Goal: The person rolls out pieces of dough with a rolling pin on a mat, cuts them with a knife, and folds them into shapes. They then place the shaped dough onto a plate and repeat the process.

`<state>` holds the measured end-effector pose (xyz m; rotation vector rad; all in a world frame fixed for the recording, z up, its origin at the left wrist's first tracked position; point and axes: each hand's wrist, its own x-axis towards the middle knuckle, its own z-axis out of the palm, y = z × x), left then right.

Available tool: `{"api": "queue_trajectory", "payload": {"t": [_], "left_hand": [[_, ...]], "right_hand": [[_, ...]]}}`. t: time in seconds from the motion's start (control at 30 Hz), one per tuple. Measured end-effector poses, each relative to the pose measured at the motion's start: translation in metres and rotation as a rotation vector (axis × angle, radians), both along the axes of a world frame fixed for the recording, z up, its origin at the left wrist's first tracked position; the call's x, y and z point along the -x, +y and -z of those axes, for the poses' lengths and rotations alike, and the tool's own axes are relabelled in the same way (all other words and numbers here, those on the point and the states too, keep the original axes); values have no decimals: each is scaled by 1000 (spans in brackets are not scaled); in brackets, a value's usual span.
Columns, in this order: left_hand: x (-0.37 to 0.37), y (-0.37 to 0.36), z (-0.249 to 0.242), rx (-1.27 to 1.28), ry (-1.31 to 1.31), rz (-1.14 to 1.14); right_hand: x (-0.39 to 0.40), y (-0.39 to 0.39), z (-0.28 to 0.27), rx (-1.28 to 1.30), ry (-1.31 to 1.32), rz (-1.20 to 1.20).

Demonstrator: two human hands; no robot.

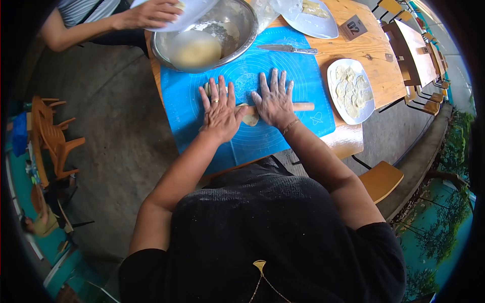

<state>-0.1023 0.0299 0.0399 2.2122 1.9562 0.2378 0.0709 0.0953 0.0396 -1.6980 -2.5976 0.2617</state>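
Two flat palms, left hand [220,112] and right hand [274,100], fingers spread open, pressing one rolling pin [302,106] across one dough piece [250,119] mid blue mat [298,76]. Beyond mat: one steel bowl [237,25], one knife [288,49], two white plates [331,81].

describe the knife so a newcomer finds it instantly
Start at the blue mat on the wooden table. Along its far edge, right of the metal bowl, lies the knife, flat, blade pointing toward the bowl. It is the only slim metal item there; the nearby white plates hold dough pieces.
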Motion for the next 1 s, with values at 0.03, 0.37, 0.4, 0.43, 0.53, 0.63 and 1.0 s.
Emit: {"api": "queue_trajectory", "payload": {"t": [0.03, 0.37, 0.4, 0.43, 0.53, 0.63, 1.0], "left_hand": [[0, 4, 1, -3, 10, -30], [-3, -28, -1, -14, -30, 62], [-2, -24, -1, -14, -31, 67], [-1, -16, -1, 21, -32, 37], [0, -15, -9, 99, -116, 20], [-2, -29, -12, 119, -152, 46], [-2, -33, -8, 73, -154, 112]], "right_hand": [[2, 4, 1, -24, -6, 20], [-11, -33, 4, -112, 107, 18], [-8, -27, 1, -95, 100, 28], [-6, -22, 0, -95, 98, 33], [-5, -17, 2, -91, 80, 33], [-13, -35, 2, -107, 106, 7], [-17, -47, -1, -83, 105, 6]]}}
